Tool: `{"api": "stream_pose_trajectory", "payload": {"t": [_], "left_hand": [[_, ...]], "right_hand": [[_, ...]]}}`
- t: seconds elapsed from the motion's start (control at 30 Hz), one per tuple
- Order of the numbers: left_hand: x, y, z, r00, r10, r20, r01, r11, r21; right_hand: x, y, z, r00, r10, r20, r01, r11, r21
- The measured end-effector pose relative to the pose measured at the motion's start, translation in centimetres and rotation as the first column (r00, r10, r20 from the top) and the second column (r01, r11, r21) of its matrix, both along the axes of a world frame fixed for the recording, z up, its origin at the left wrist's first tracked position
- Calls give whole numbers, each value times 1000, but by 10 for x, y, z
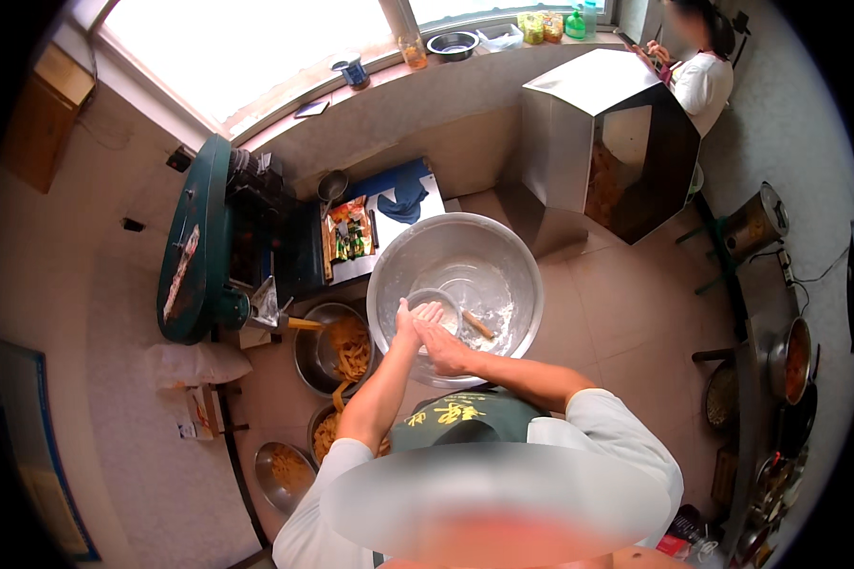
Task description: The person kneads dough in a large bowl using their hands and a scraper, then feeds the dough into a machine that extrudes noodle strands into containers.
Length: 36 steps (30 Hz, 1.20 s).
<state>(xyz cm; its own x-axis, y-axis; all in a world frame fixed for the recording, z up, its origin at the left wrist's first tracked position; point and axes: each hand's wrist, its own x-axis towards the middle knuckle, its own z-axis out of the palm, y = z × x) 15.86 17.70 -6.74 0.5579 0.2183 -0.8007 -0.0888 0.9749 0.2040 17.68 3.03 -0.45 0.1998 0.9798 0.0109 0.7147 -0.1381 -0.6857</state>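
A wide metal basin [525, 284], its inside dusted with white powder, stands in front of me. In it lie a smaller round bowl [457, 305] holding white powder and a short wooden rolling pin [477, 324]. Over the near left of the basin, my left hand [419, 315] is flat with its fingers stretched out, nothing seen in it. My right hand [443, 349] lies against the left one, palm side toward it, its fingers extended. Both hands partly cover the small bowl. Whether anything thin is between the palms is hidden.
Metal bowls [304, 353] with yellowish strips stand at the left, near a green belt-driven machine [199, 242]. Beyond the basin is a table with packets [348, 229] and a blue cloth [405, 202]. A large metal cabinet [557, 142] stands far right, a person [707, 81] behind it.
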Motion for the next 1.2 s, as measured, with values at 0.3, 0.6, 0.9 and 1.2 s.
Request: {"api": "stream_pose_trajectory", "payload": {"t": [0.3, 0.6, 0.9, 1.2], "left_hand": [[11, -23, 56, 999, -43, 20, 45, 991, -126], [-7, -35, 48, 851, -383, 359, 309, 919, 246], [-17, -43, 36, 569, -474, -672, 44, -799, 600], [-5, -48, 31, 371, -316, -873, 196, -893, 406]], "right_hand": [[14, 10, -7, 998, -66, -2, 66, 998, -15], [120, -10, -48, 983, -160, 95, 174, 969, -173], [17, 24, -16, 825, -508, -246, 467, 859, -209], [40, 15, 52, 844, -465, -268, 296, 820, -489]]}}
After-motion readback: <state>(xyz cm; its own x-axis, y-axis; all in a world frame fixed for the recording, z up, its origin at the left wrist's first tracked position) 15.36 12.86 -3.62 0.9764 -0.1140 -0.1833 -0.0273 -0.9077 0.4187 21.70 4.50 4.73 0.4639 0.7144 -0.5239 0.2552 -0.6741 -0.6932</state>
